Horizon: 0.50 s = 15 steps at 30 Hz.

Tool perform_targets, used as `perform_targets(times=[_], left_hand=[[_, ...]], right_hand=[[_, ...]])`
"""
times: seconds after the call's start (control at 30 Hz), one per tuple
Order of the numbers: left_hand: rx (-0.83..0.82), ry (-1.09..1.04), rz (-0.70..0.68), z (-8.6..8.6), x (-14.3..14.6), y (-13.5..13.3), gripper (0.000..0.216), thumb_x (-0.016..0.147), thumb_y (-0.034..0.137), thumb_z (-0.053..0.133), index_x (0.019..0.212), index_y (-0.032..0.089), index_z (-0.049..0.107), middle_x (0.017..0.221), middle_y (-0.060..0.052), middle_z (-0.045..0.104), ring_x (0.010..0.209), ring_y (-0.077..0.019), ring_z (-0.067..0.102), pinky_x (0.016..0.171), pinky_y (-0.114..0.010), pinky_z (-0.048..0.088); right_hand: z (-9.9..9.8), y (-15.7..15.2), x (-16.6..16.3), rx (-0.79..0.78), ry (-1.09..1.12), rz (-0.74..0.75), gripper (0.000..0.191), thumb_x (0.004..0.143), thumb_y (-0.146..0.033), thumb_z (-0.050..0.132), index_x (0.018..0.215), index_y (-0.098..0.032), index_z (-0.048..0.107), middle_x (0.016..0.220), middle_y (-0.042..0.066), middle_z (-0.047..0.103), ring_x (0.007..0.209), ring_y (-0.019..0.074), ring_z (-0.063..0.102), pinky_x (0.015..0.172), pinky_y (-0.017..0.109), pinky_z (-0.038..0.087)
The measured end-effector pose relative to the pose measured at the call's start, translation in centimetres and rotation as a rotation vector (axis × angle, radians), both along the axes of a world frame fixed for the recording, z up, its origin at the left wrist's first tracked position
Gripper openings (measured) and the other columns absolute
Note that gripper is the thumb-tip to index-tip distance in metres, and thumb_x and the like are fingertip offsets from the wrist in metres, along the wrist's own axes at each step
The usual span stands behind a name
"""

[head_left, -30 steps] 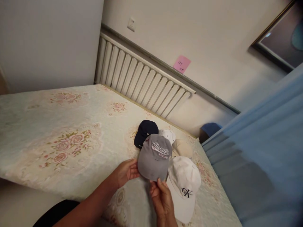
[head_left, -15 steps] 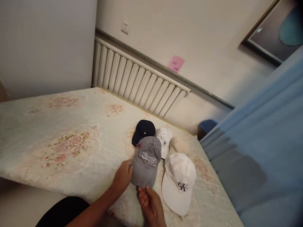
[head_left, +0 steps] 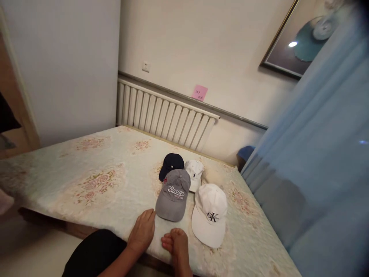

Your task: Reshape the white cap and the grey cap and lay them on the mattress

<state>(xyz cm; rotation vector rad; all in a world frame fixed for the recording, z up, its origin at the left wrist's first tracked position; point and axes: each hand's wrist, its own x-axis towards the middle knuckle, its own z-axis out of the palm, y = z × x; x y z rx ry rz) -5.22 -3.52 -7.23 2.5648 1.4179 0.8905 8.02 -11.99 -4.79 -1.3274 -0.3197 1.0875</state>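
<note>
A grey baseball cap (head_left: 173,196) with white "Always" lettering lies on the flowered bedspread (head_left: 132,177), its brim toward me. My left hand (head_left: 142,229) is on the bed just beside the left edge of that brim; its fingers are loosely extended and hold nothing. Below the brim, my right hand (head_left: 177,242) is apart from the cap, fingers loosely bent with nothing in them. Right of the grey cap is a white cap (head_left: 210,215) with black "CK"-like letters. Behind sit a black cap (head_left: 172,163), a white cap with a small dark logo (head_left: 194,171) and a beige cap (head_left: 213,175), partly hidden.
A white radiator (head_left: 167,115) runs along the wall behind the bed. Blue curtains (head_left: 311,154) hang at the right, near a framed picture (head_left: 285,46). A pink note (head_left: 200,92) is on the wall. The bed's front edge is close to me.
Both hands have let go of the grey cap's brim and drawn back toward me. The cap now rests on the bed. The view has tilted up and shifted.
</note>
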Motion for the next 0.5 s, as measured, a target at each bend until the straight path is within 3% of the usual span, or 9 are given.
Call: perform_targets(times=[0.17,0.5], left_hand=[[0.124,0.050,0.003,-0.9,-1.5,-2.8,0.041,0.083,0.014,0.040,0.121,0.014,0.057,0.129,-0.013,0.055,0.122,-0.0267,0.047,0.102,-0.044,0.036],[0.140,0.024,0.007,-1.4,-2.3,-5.8,0.046,0.080,0.010,0.041,0.122,0.017,0.057,0.132,-0.011,0.053,0.124,-0.0239,0.046,0.106,-0.042,0.034]], right_hand=[[-1.1,-3.1,0.9,-0.007,-0.135,0.014,0.026,0.065,-0.039,0.059,0.074,-0.017,0.051,0.058,0.003,0.065,0.049,0.0196,0.065,0.041,0.026,0.048],[-0.7,-9.2,3.2,-0.068,-0.189,0.002,0.040,0.052,-0.035,0.060,0.088,-0.015,0.055,0.054,0.002,0.064,0.041,0.0171,0.059,0.034,0.018,0.034]])
